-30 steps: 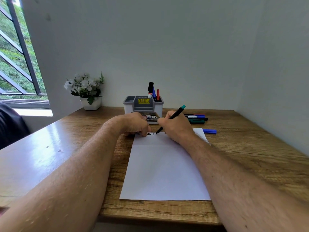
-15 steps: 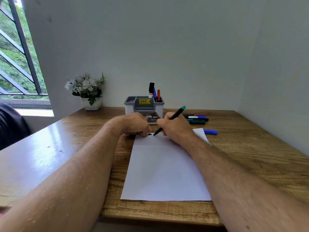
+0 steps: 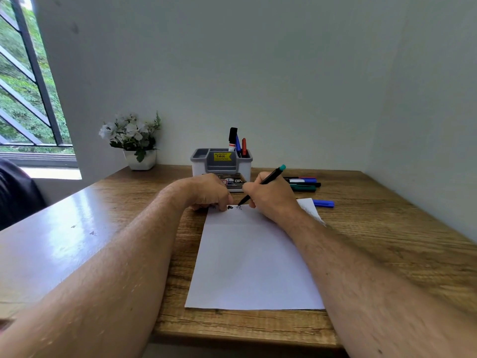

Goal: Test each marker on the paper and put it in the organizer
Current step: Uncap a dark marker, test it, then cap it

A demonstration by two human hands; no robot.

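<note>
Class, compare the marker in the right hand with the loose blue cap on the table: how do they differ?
The marker is long, black with a teal end; the cap is short and all blue. The marker is tilted, held by the right hand, tip on the paper; the cap lies flat, untouched.

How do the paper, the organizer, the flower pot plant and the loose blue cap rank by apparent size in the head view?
1. paper, nearest the camera, so partly perspective
2. organizer and flower pot plant look alike; not ranked
3. blue cap, clearly smallest
</note>
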